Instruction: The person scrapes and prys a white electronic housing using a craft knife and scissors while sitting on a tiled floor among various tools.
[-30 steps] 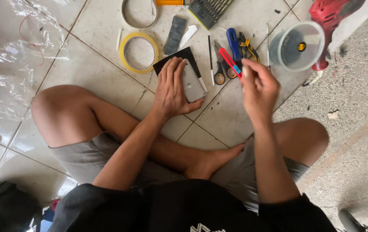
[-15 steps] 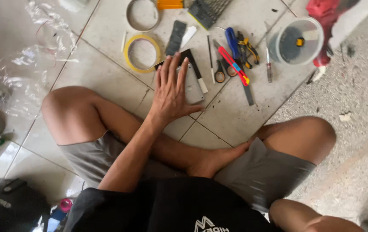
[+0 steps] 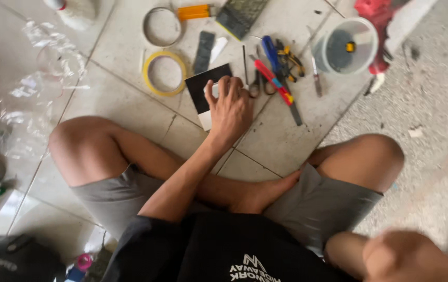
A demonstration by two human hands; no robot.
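My left hand (image 3: 232,112) rests on a black square sheet (image 3: 203,83) lying on the tiled floor. Its fingers curl over the sheet's right part, and a small pale piece shows by the thumb. A white strip (image 3: 205,121) sticks out below the sheet next to my wrist. My right hand (image 3: 407,256) is a blurred shape low at the right, beside my right thigh, and its fingers cannot be made out. I sit cross-legged with both bare knees out to the sides.
Beyond the sheet lie a yellow tape roll (image 3: 165,73), a metal ring (image 3: 162,26), scissors (image 3: 258,83), a red-handled tool (image 3: 273,81), a blue-handled tool (image 3: 270,49), a clear tub (image 3: 347,46) and an orange cutter (image 3: 193,11). Crumpled clear plastic (image 3: 36,99) lies at the left.
My right hand left the tools by the scissors and drew back to my right side. My left hand went from lying flat on the black sheet to curling its fingers on it.
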